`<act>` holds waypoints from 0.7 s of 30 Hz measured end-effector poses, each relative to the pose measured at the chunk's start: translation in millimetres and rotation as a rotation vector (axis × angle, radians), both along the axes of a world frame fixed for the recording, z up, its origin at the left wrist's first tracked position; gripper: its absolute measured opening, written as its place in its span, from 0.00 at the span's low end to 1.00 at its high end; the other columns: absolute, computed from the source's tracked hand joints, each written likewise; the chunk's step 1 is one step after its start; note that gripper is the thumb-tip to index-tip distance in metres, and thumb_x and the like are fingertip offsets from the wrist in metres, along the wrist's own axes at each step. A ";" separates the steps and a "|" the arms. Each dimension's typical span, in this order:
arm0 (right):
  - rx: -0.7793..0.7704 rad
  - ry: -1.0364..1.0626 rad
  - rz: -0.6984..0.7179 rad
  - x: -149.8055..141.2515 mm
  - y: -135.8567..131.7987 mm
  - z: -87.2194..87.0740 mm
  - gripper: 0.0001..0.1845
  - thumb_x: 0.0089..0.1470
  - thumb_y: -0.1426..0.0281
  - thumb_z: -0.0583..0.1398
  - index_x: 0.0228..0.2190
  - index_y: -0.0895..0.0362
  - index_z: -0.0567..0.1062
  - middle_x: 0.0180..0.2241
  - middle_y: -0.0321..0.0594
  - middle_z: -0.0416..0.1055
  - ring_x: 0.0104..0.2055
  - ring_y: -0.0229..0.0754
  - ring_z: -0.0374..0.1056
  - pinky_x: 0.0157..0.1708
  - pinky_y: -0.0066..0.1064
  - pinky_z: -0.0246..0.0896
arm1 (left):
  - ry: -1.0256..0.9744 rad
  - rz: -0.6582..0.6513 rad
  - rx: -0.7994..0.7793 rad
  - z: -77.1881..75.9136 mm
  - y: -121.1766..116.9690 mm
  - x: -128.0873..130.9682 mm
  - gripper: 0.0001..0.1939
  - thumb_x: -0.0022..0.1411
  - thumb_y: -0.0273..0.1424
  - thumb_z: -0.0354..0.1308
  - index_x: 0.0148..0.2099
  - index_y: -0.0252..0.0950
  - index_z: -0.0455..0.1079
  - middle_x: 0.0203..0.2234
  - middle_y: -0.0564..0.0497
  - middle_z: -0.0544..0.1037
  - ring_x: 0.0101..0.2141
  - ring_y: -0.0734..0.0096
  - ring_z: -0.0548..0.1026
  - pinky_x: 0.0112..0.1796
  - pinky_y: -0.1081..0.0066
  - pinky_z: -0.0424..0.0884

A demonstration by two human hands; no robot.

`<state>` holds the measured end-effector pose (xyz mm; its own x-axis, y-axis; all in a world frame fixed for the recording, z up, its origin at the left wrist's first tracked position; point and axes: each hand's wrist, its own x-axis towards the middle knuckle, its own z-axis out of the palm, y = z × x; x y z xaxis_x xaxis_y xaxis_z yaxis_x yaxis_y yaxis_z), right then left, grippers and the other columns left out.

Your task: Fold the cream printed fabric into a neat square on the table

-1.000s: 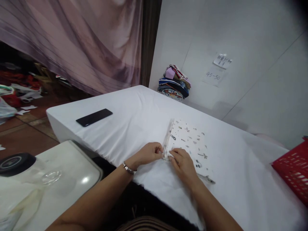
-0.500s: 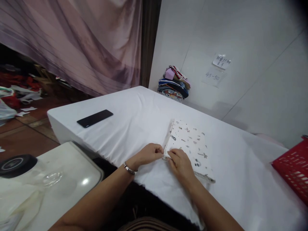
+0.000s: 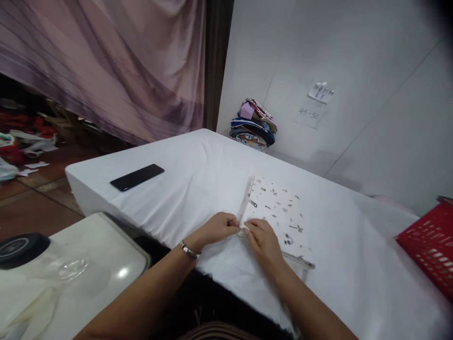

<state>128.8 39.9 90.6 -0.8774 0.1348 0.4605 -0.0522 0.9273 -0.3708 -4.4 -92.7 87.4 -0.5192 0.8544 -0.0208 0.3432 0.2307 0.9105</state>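
A folded white cloth (image 3: 276, 203) printed with small palm trees and other figures lies flat on the white-covered table (image 3: 191, 174). At its near left corner, my left hand (image 3: 221, 226) is closed, its fingertips pinched at the corner's edge. My right hand (image 3: 264, 238) rests against the same corner, with thumb and forefinger closed on a bit of the fabric. Both hands nearly meet there. The exact grip of the left fingertips is partly hidden. A metal bracelet (image 3: 189, 249) circles my left wrist.
A black phone (image 3: 137, 177) lies on the table's left part. Folded clothes (image 3: 253, 123) are stacked at the far corner by the wall. A red plastic basket (image 3: 430, 241) stands at the right. A pale machine top (image 3: 102, 264) sits at lower left. A pink curtain (image 3: 141, 71) hangs behind.
The whole view has shifted slightly. Both hands stay at the cloth's near left corner, their fingers moving only a little.
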 end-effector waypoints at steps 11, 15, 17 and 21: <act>0.261 -0.084 0.050 1.6 -6.6 -6.6 0.17 0.55 0.75 0.52 0.47 0.58 0.69 0.44 0.47 0.67 0.44 0.46 0.61 0.41 0.39 0.59 | 0.054 0.043 -0.046 4.8 1.2 1.9 0.15 0.52 0.42 0.53 0.26 0.34 0.67 0.19 0.56 0.66 0.24 0.76 0.62 0.25 0.75 0.57; 0.028 -0.114 0.066 5.6 0.2 3.9 0.16 0.53 0.73 0.55 0.44 0.55 0.71 0.44 0.44 0.68 0.46 0.44 0.62 0.45 0.38 0.61 | 0.087 0.054 -0.049 1.6 3.8 2.6 0.14 0.50 0.41 0.55 0.26 0.34 0.66 0.20 0.55 0.67 0.24 0.76 0.62 0.25 0.75 0.57; -0.051 -0.114 0.046 9.1 10.1 9.8 0.15 0.55 0.70 0.53 0.45 0.54 0.71 0.47 0.43 0.68 0.49 0.43 0.63 0.47 0.38 0.61 | 0.105 0.057 -0.072 0.6 4.6 3.0 0.11 0.50 0.38 0.55 0.25 0.35 0.66 0.20 0.56 0.67 0.24 0.76 0.62 0.25 0.75 0.57; 0.103 -0.202 -0.004 18.2 27.6 8.8 0.22 0.58 0.63 0.51 0.53 0.54 0.65 0.57 0.45 0.58 0.59 0.48 0.52 0.54 0.47 0.52 | 0.165 0.098 -0.115 2.7 5.1 5.3 0.08 0.50 0.35 0.53 0.24 0.35 0.65 0.20 0.55 0.68 0.24 0.74 0.64 0.26 0.74 0.57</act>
